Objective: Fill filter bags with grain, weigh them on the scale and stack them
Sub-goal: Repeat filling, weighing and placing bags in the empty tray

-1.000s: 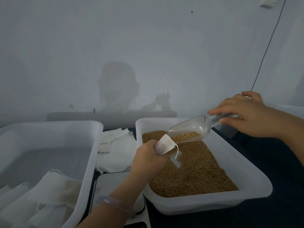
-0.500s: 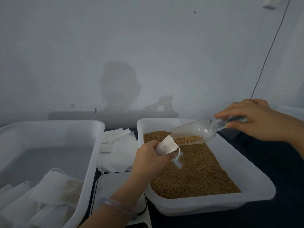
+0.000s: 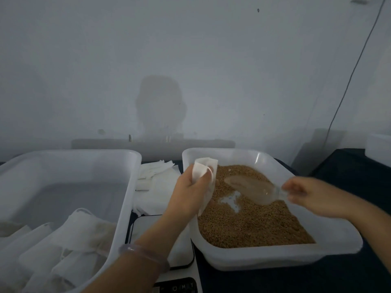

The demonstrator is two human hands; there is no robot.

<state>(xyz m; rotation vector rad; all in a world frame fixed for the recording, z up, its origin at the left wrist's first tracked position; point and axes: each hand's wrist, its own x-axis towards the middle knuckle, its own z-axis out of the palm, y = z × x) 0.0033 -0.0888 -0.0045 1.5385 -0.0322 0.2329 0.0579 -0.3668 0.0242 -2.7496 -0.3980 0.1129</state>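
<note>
My left hand (image 3: 190,187) grips a white filter bag (image 3: 202,169) upright over the left edge of the grain tray (image 3: 275,259). The tray holds brown grain (image 3: 254,225) with a bare patch in the middle. My right hand (image 3: 304,193) pinches the handle of a clear plastic scoop (image 3: 249,188), which lies low on the grain, blurred by motion. The white scale (image 3: 182,256) sits between the two trays, partly hidden under my left forearm. Several filled bags (image 3: 69,240) lie in the left tray (image 3: 127,187).
A pile of flat empty filter bags (image 3: 156,182) lies behind the scale, between the trays. A wall stands close behind the trays. A dark cable (image 3: 347,85) hangs at the right, and the table surface at the right is dark.
The scoop has come down from above the bag onto the grain, with my right hand lowering. My left hand has drawn the bag back toward the tray's left rim.
</note>
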